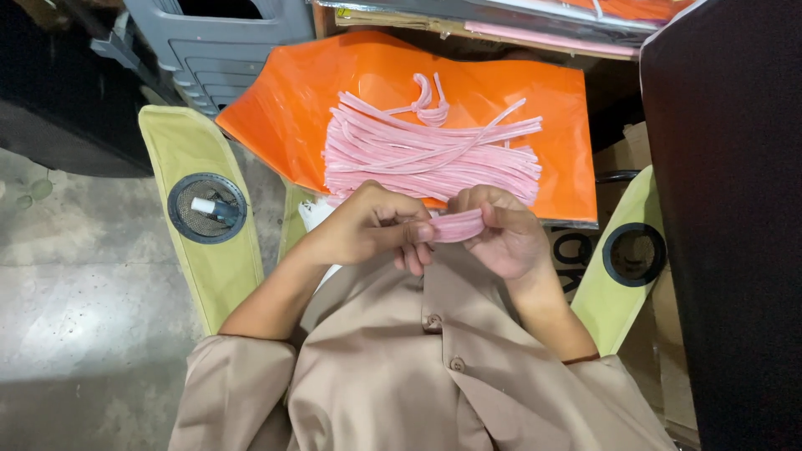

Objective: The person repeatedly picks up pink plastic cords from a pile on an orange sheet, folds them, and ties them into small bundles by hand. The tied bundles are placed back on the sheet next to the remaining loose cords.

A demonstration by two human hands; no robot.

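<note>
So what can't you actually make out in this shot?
- Head view: how many pink strips are pinched between the left hand and right hand; fingers cover most of the bunch.
- Near edge of the orange sheet: hidden behind both hands.
- Small white thing in the left cup holder: too small to identify.
- Black panel on the right: cut off by the frame edge.

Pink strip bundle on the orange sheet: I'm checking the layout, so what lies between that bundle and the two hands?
Nothing but a narrow band of the glossy orange plastic sheet, seen in the head view.
</note>
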